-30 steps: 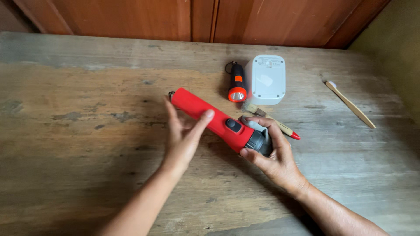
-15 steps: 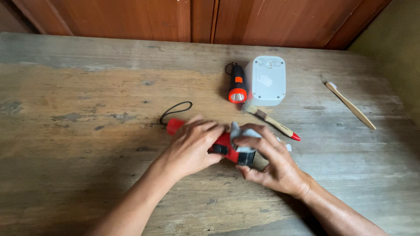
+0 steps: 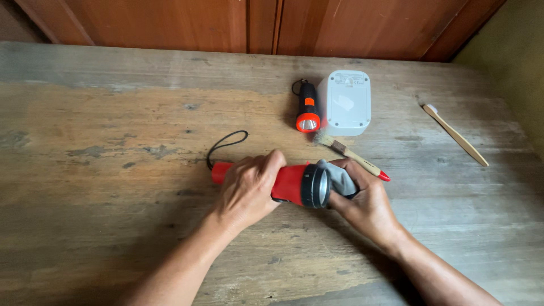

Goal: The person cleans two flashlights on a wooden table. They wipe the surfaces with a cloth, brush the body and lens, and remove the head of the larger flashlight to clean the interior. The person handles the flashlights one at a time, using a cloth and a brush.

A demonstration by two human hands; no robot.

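The big red flashlight (image 3: 292, 184) lay crosswise on the worn wooden table (image 3: 113, 170), left hand (image 3: 246, 190) wrapped around its barrel, right hand (image 3: 362, 198) pressing a grey cloth (image 3: 340, 177) against the lens. Just behind sat a paintbrush (image 3: 351, 156), a small flashlight (image 3: 307, 107), a white box (image 3: 345, 102).

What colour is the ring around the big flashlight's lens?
Black, on a red flashlight body; the ring shows clearly in the head view.
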